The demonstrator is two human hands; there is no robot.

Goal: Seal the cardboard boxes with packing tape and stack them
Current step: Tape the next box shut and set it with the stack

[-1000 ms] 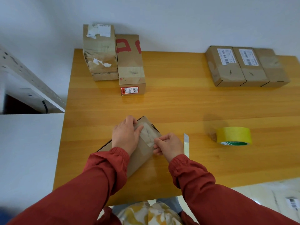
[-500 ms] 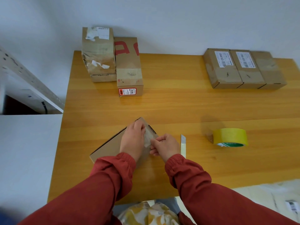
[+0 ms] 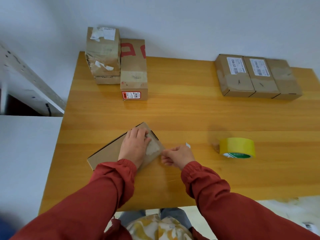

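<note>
A flat brown cardboard box [image 3: 107,153] lies at an angle on the wooden table [image 3: 181,115], near its front. My left hand [image 3: 134,147] presses flat on the box top, beside a strip of clear tape [image 3: 152,148] stuck over the box's near end. My right hand [image 3: 178,156] is at the box's right corner with its fingers curled, pinching the tape's loose end. A yellow roll of packing tape [image 3: 237,147] stands on the table to the right, apart from both hands.
A small knife [image 3: 187,144] peeks out behind my right hand. Two stacked taped boxes [image 3: 103,54] and a red-printed box [image 3: 133,70] stand at the back left. Three boxes [image 3: 258,77] sit side by side at the back right. A white shelf [image 3: 26,87] lies left of the table.
The box has turned flatter and shifted left under my left hand. My left hand slid along its top. My right hand moved to the box's right corner and now covers most of the knife.
</note>
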